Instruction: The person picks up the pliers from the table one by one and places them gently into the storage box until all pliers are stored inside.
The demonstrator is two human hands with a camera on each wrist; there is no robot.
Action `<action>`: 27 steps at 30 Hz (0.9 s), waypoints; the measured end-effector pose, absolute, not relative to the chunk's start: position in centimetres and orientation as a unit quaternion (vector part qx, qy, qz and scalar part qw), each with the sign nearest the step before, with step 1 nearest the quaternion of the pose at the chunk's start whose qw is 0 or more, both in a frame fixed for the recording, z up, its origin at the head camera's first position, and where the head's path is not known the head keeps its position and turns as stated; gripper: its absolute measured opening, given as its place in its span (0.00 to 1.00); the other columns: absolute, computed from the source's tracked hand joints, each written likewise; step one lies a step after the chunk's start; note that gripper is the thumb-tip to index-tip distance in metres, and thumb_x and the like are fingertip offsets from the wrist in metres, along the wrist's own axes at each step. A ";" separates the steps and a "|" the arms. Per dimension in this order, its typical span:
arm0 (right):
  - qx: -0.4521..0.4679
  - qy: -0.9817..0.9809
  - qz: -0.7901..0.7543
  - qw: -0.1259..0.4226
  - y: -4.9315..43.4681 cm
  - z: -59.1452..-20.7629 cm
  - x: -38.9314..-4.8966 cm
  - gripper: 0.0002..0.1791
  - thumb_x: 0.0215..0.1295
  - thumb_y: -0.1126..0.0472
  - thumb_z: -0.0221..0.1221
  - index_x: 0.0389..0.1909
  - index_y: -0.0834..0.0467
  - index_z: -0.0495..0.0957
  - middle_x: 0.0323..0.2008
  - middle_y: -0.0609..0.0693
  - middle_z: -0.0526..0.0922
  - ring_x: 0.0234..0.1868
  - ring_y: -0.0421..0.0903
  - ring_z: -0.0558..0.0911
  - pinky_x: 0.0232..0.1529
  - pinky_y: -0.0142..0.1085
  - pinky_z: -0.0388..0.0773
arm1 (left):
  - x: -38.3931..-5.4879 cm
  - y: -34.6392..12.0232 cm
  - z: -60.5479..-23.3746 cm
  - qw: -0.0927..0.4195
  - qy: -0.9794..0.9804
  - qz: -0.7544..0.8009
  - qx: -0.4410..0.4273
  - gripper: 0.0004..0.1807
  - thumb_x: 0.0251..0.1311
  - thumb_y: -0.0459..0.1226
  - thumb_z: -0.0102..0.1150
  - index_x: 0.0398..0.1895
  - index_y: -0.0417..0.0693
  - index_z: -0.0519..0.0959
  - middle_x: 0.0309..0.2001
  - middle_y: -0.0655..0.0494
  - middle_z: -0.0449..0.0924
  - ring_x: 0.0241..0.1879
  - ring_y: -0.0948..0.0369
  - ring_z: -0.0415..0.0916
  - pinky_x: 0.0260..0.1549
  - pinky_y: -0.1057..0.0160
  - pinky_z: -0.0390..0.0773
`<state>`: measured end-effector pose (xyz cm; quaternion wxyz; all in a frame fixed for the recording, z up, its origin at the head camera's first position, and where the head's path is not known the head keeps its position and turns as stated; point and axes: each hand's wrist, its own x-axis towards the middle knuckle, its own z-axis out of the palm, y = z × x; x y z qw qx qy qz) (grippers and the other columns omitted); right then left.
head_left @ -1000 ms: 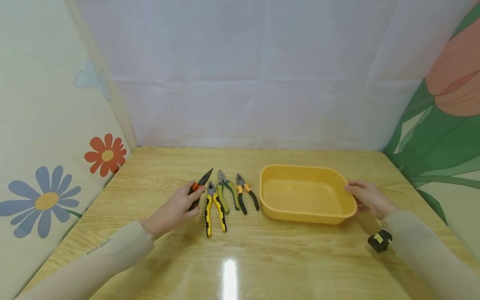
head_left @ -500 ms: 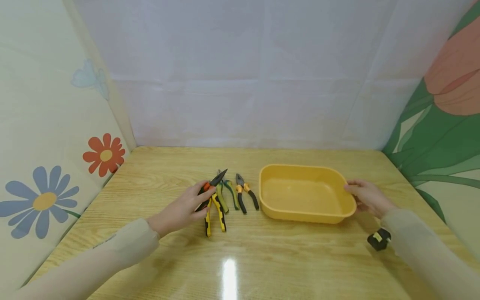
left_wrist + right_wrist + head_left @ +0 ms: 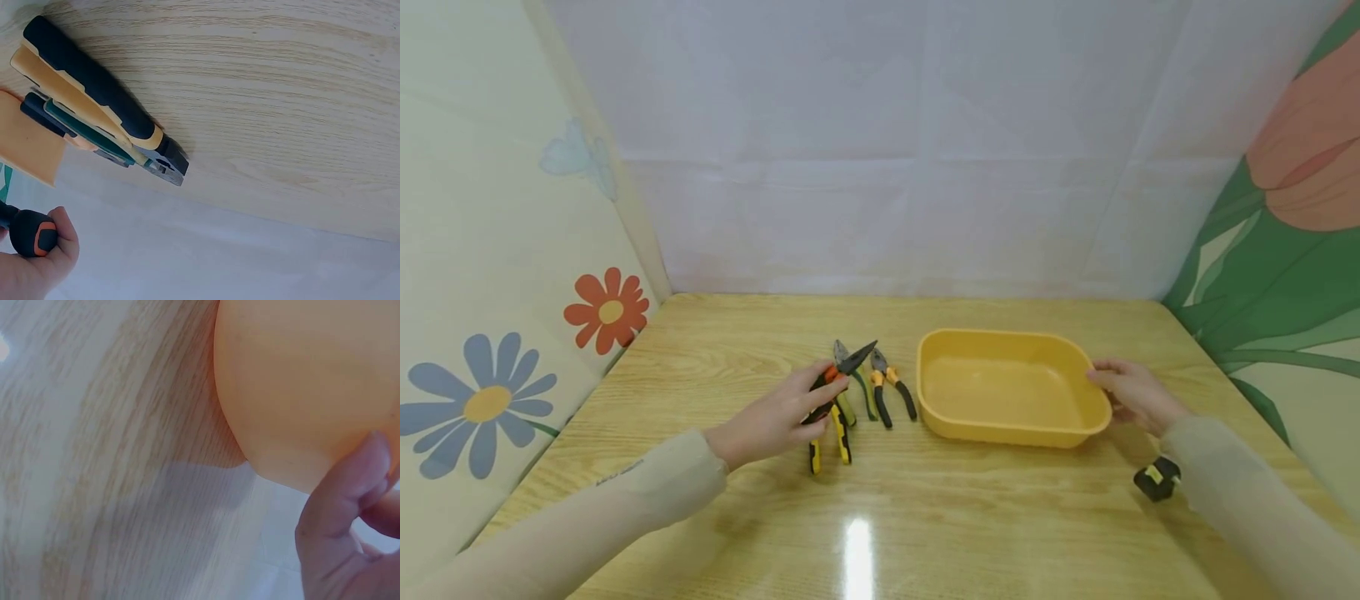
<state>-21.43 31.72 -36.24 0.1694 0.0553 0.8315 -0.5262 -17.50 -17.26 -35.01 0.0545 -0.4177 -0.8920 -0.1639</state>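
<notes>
My left hand (image 3: 784,412) grips long-nose pliers (image 3: 856,358) with red and black handles; their dark pointed tip aims to the right. They pass above yellow-and-black pliers (image 3: 842,437), hiding that tool's head. In the left wrist view a dark handle end with an orange patch (image 3: 45,239) shows in the hand. Green-handled pliers (image 3: 867,392) lie just beyond, partly covered. Orange-and-black pliers (image 3: 882,398) lie to their right. My right hand (image 3: 1138,396) pinches the right rim of a yellow plastic basin (image 3: 1011,435), with the thumb on the wall in the right wrist view.
A small black object with a yellow patch (image 3: 1157,479) appears by the right sleeve. The wooden table (image 3: 970,517) ends at a white cloth backdrop (image 3: 880,208). Flower-patterned cloths (image 3: 490,242) stand at both sides.
My left hand has carried the long-nose pliers to the right, from beside the yellow-and-black pliers to above them and the green-handled ones. My right hand and the basin stay in place.
</notes>
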 end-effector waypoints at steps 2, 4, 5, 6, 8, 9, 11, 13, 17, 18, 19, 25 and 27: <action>0.057 0.833 -0.523 0.169 31.7 -36.2 -21.4 0.34 0.77 0.56 0.41 0.68 0.79 0.43 0.41 0.53 0.78 0.33 0.41 0.79 0.34 0.41 0.81 | -17.5 -17.1 -34.9 0.041 -0.893 -0.165 -0.417 0.31 0.65 0.33 0.57 0.72 0.39 0.63 0.69 0.29 0.53 0.62 0.38 0.62 0.50 0.44 0.73; 0.058 0.835 -0.520 0.168 31.8 -36.2 -21.4 0.34 0.78 0.56 0.40 0.68 0.79 0.44 0.42 0.54 0.78 0.33 0.41 0.79 0.34 0.41 0.80 | -17.6 -17.0 -34.8 0.043 -0.889 -0.160 -0.427 0.31 0.65 0.33 0.57 0.72 0.40 0.63 0.69 0.29 0.53 0.61 0.39 0.63 0.50 0.44 0.73; 0.059 0.836 -0.519 0.168 31.8 -36.2 -21.4 0.34 0.78 0.56 0.40 0.68 0.79 0.44 0.43 0.55 0.78 0.33 0.41 0.79 0.34 0.41 0.80 | -17.6 -16.9 -34.8 0.048 -0.887 -0.157 -0.432 0.31 0.65 0.33 0.57 0.71 0.39 0.63 0.69 0.29 0.54 0.61 0.39 0.64 0.50 0.44 0.73; 0.060 0.837 -0.517 0.167 31.8 -36.2 -21.4 0.34 0.78 0.56 0.40 0.68 0.79 0.44 0.44 0.57 0.77 0.34 0.41 0.79 0.34 0.41 0.80 | -17.7 -16.8 -34.8 0.056 -0.884 -0.153 -0.439 0.31 0.64 0.32 0.57 0.71 0.40 0.64 0.69 0.30 0.54 0.59 0.40 0.66 0.49 0.45 0.74; 0.061 0.838 -0.517 0.166 31.8 -36.2 -21.4 0.34 0.78 0.55 0.40 0.68 0.79 0.44 0.46 0.59 0.77 0.34 0.41 0.79 0.34 0.41 0.80 | -17.8 -16.6 -34.7 0.071 -0.876 -0.151 -0.452 0.31 0.63 0.32 0.58 0.71 0.40 0.64 0.69 0.30 0.55 0.58 0.41 0.67 0.48 0.45 0.74; 0.061 0.838 -0.517 0.166 31.9 -36.2 -21.4 0.34 0.78 0.55 0.40 0.68 0.79 0.44 0.47 0.60 0.76 0.34 0.41 0.79 0.35 0.41 0.80 | -17.9 -16.5 -34.7 0.082 -0.872 -0.148 -0.460 0.31 0.63 0.31 0.58 0.70 0.41 0.65 0.68 0.30 0.56 0.57 0.41 0.68 0.48 0.46 0.74; 0.059 0.838 -0.516 0.166 31.9 -36.3 -21.4 0.34 0.78 0.56 0.40 0.68 0.79 0.44 0.48 0.62 0.76 0.34 0.41 0.79 0.35 0.41 0.81 | -18.1 -16.3 -34.7 0.104 -0.861 -0.144 -0.476 0.31 0.62 0.31 0.59 0.70 0.41 0.65 0.68 0.31 0.58 0.54 0.43 0.70 0.46 0.48 0.75; 0.057 0.838 -0.516 0.165 31.9 -36.3 -21.3 0.34 0.78 0.56 0.40 0.68 0.79 0.44 0.48 0.62 0.75 0.35 0.41 0.79 0.35 0.41 0.81 | -18.3 -16.0 -34.6 0.121 -0.851 -0.141 -0.491 0.31 0.61 0.30 0.59 0.69 0.41 0.66 0.67 0.31 0.59 0.52 0.45 0.71 0.45 0.49 0.75; 0.059 0.839 -0.515 0.163 32.0 -36.3 -21.3 0.34 0.78 0.55 0.40 0.68 0.79 0.44 0.48 0.61 0.75 0.35 0.40 0.79 0.35 0.41 0.80 | -18.6 -15.5 -34.5 0.142 -0.832 -0.138 -0.519 0.32 0.59 0.29 0.60 0.69 0.40 0.66 0.65 0.31 0.60 0.50 0.46 0.71 0.44 0.50 0.75; 0.060 0.839 -0.515 0.163 32.0 -36.3 -21.4 0.34 0.78 0.55 0.40 0.68 0.79 0.45 0.48 0.61 0.76 0.34 0.40 0.78 0.35 0.41 0.80 | -18.6 -15.4 -34.5 0.143 -0.829 -0.139 -0.522 0.33 0.59 0.29 0.60 0.69 0.40 0.66 0.65 0.31 0.61 0.50 0.47 0.71 0.44 0.50 0.74; 0.061 0.839 -0.515 0.162 32.0 -36.3 -21.4 0.34 0.78 0.55 0.40 0.68 0.79 0.45 0.47 0.60 0.76 0.34 0.40 0.78 0.35 0.41 0.80 | -18.6 -15.2 -34.4 0.145 -0.826 -0.140 -0.527 0.33 0.58 0.29 0.60 0.69 0.40 0.66 0.65 0.31 0.61 0.50 0.47 0.71 0.44 0.50 0.74; 0.058 0.838 -0.519 0.157 31.8 -36.5 -21.3 0.35 0.78 0.55 0.41 0.69 0.79 0.43 0.47 0.59 0.77 0.34 0.40 0.79 0.35 0.41 0.81 | -18.6 -14.7 -34.1 0.138 -0.819 -0.151 -0.536 0.34 0.59 0.29 0.60 0.70 0.40 0.64 0.65 0.31 0.60 0.50 0.49 0.69 0.42 0.53 0.75; 0.059 0.839 -0.518 0.156 31.8 -36.5 -21.4 0.35 0.78 0.55 0.41 0.69 0.79 0.43 0.48 0.61 0.76 0.34 0.40 0.79 0.35 0.41 0.81 | -18.6 -14.4 -33.9 0.128 -0.823 -0.150 -0.532 0.33 0.60 0.29 0.59 0.70 0.40 0.64 0.66 0.32 0.60 0.50 0.50 0.69 0.42 0.54 0.75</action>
